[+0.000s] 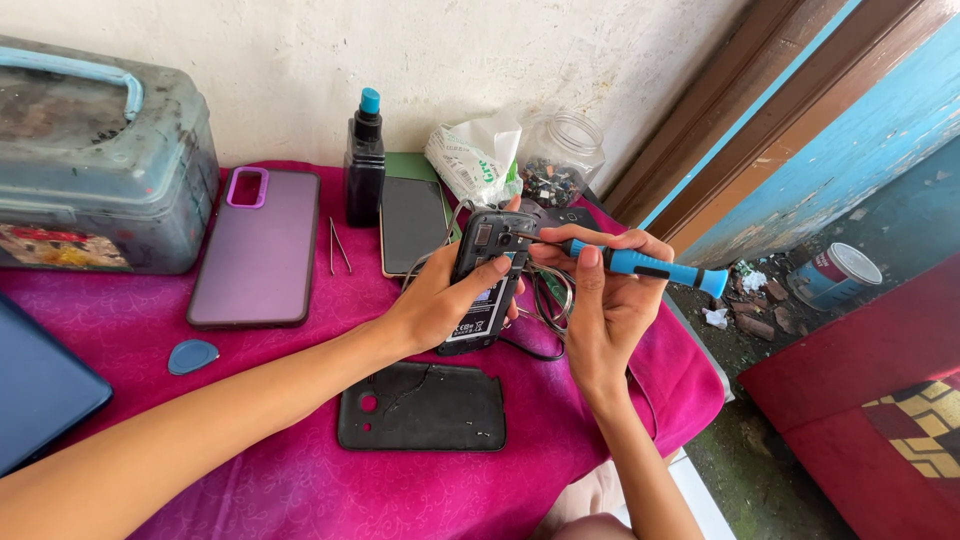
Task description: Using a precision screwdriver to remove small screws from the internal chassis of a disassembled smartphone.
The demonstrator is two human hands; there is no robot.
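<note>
Left hand: grip closed around opened phone, raised off tabletop. Right hand: grip pinching blue screwdriver. Risk: tip slips, gouging circuitry; loosened screw lost.

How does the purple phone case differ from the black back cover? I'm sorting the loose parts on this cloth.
The purple phone case is larger, translucent and intact-looking; the black back cover is smaller, opaque and cracked. The case lies lengthwise away from the person, the cover crosswise. Both lie flat on the pink cloth, untouched.
</note>
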